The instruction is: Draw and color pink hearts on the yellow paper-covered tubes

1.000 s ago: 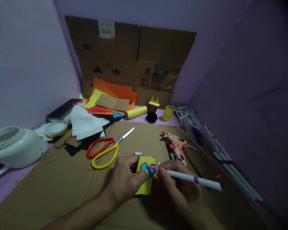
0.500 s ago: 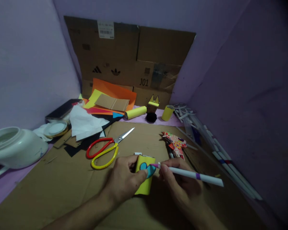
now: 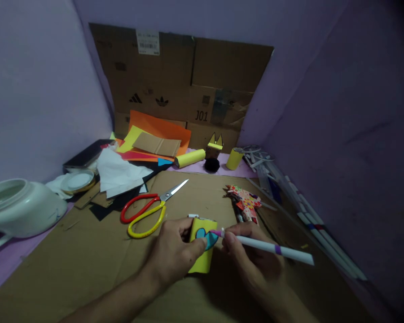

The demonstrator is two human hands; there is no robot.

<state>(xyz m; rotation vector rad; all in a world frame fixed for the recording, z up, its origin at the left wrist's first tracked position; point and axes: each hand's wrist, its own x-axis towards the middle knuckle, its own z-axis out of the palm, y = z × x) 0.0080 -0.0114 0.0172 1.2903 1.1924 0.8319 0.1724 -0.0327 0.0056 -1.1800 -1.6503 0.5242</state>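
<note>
My left hand (image 3: 177,249) grips a yellow paper-covered roll (image 3: 201,264), its thumb lying across the front. On the roll's face is a blue, dark-outlined shape (image 3: 211,241), partly covered by that thumb. Between the fingers of my right hand (image 3: 251,255) is a white felt-tip pen (image 3: 276,248) with a purple band. Its purple tip meets the upper part of the blue shape; whether it touches the surface I cannot tell. A small white piece (image 3: 193,216) shows behind the roll's top edge.
Scissors (image 3: 148,215) with red and yellow handles lie left of my hands. A flowery pencil pouch (image 3: 245,202) is at right. Behind are coloured papers (image 3: 164,128), yellow rolls (image 3: 190,158) and a black pompom-like ball (image 3: 212,165). A white pot (image 3: 30,208) stands left, markers (image 3: 330,242) lie right.
Hardly anything differs. The pen's tip has shifted very slightly on the blue shape; my left hand keeps its hold on the roll.
</note>
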